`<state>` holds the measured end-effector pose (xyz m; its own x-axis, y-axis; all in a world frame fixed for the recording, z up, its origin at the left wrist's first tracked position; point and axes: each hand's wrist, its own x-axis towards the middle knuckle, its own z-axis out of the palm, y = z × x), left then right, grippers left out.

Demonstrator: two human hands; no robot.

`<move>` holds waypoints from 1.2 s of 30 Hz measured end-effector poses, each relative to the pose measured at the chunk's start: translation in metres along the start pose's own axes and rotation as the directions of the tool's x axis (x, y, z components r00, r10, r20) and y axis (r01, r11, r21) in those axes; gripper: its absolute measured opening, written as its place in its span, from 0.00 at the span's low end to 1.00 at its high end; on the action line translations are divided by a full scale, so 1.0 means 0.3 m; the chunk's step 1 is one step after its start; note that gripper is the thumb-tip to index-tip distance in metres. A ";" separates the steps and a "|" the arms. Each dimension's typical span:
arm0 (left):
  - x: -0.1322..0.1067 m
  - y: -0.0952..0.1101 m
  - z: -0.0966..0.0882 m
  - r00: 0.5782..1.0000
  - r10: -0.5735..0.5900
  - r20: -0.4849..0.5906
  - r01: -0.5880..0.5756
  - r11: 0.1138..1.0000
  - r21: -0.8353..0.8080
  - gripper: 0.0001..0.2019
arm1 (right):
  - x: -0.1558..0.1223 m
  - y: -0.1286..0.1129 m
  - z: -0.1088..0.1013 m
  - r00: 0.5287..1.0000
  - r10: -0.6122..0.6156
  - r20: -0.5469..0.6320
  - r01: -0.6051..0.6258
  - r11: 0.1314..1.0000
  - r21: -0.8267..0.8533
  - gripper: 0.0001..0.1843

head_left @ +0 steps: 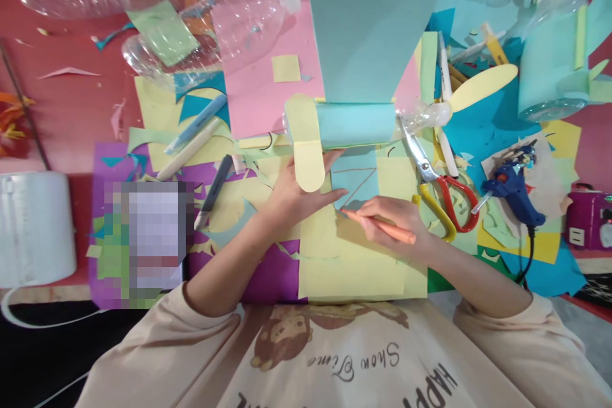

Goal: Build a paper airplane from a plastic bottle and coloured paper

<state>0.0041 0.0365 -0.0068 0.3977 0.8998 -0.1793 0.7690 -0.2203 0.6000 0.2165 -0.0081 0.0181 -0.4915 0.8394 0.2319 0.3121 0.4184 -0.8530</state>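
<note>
My right hand (pixel 394 223) grips an orange marker (pixel 389 229), its tip on a light blue paper piece (pixel 354 172) that bears drawn lines. My left hand (pixel 301 194) lies spread at the left edge of that piece, thumb toward the marker tip. Part of its fingers is hidden behind a pale yellow paper strip (pixel 308 146). This strip sits on a plastic bottle (pixel 425 116) wrapped in light blue paper, lying on its side just above my hands. A large blue-green sheet (pixel 375 25) stands behind the bottle. Pale yellow paper (pixel 354 271) is underneath.
Scissors (pixel 430 172) with red and yellow handles lie open at the right, near a blue glue gun (pixel 514 191). Clear bottles (pixel 239 19) crowd the back. Several markers (pixel 215 191) and paper scraps lie left, beside a blurred-out rectangular object (pixel 155 229).
</note>
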 end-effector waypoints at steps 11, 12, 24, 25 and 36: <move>0.009 0.002 -0.004 1.000 -0.019 0.022 0.019 1.000 0.005 0.33 | 0.097 0.041 -0.133 0.989 0.085 -0.124 -0.091 0.995 -0.046 0.08; 0.010 0.002 -0.004 1.000 -0.018 0.025 0.018 1.000 -0.002 0.33 | 0.102 0.049 -0.130 0.989 0.091 -0.115 -0.093 0.996 -0.009 0.08; 0.011 0.017 -0.012 0.999 -0.011 0.033 0.013 0.999 -0.049 0.33 | 0.105 0.078 -0.098 0.979 0.170 -0.112 -0.164 0.985 0.058 0.08; 0.011 0.016 -0.011 0.999 -0.014 0.033 0.015 0.999 -0.046 0.34 | 0.104 0.079 -0.098 0.978 0.176 -0.113 -0.169 0.983 0.070 0.08; 0.010 0.016 -0.006 1.000 -0.020 0.024 0.020 1.000 -0.023 0.35 | 0.102 0.090 -0.097 0.980 0.172 -0.101 -0.175 0.984 -0.021 0.09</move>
<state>0.0080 0.0387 -0.0032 0.3941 0.8948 -0.2096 0.7654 -0.1933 0.6138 0.2335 0.0389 0.0158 -0.3456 0.9297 0.1276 0.4100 0.2719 -0.8706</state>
